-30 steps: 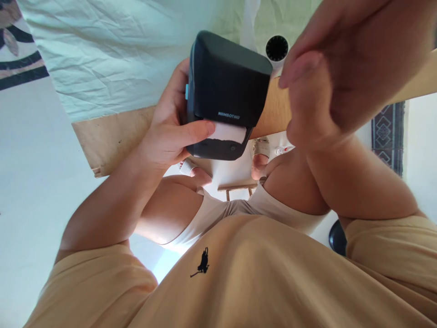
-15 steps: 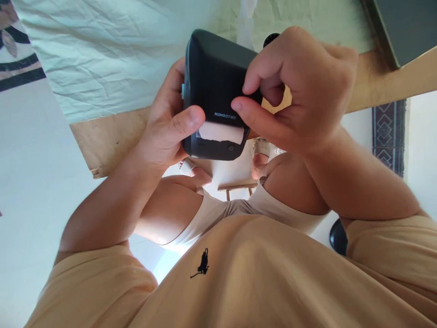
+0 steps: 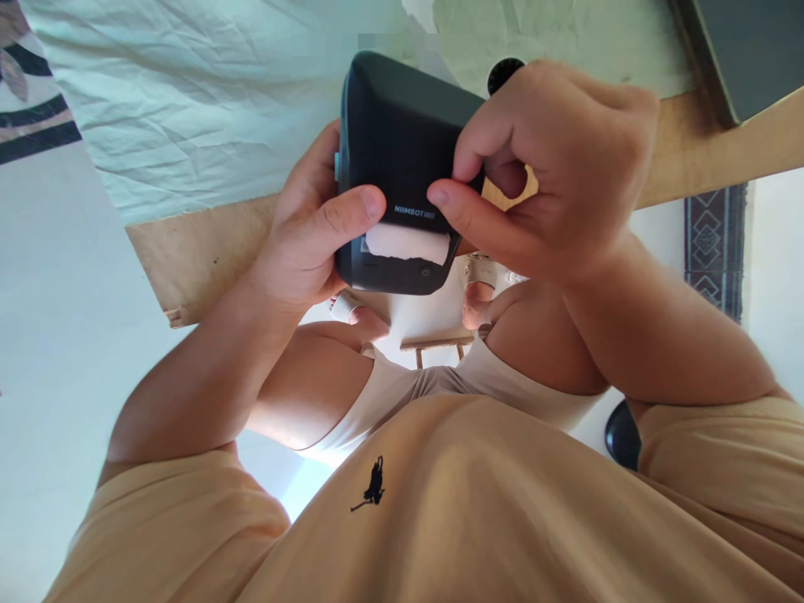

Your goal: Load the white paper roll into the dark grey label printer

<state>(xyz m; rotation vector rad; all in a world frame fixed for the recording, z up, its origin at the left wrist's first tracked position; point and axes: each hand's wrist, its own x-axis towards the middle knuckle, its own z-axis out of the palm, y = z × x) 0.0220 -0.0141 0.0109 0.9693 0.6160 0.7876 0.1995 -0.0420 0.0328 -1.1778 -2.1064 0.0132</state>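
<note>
A black label printer (image 3: 402,151) marked NIIMBOT is held up in front of me, above my lap. My left hand (image 3: 314,218) is closed around its left side, thumb pressed on the front face. White label paper (image 3: 408,245) with a torn-looking edge shows in the slot below the brand name. Over the printer's right side is my right hand (image 3: 540,167), its fingers curled and thumb and index finger close together in a pinch. Whatever sits between those fingertips, if anything, is too small to make out.
A wooden table (image 3: 207,260) partly covered by a pale green cloth (image 3: 188,109) lies beyond my hands. At its right rests a dark flat object (image 3: 747,59). A small round black thing (image 3: 504,74) shows behind my right hand. My legs and a wooden rung (image 3: 433,343) are below.
My left thumb has slid slightly up and right across the printer's front. The right index finger has shifted a little right and down. The printer stays almost in place.
</note>
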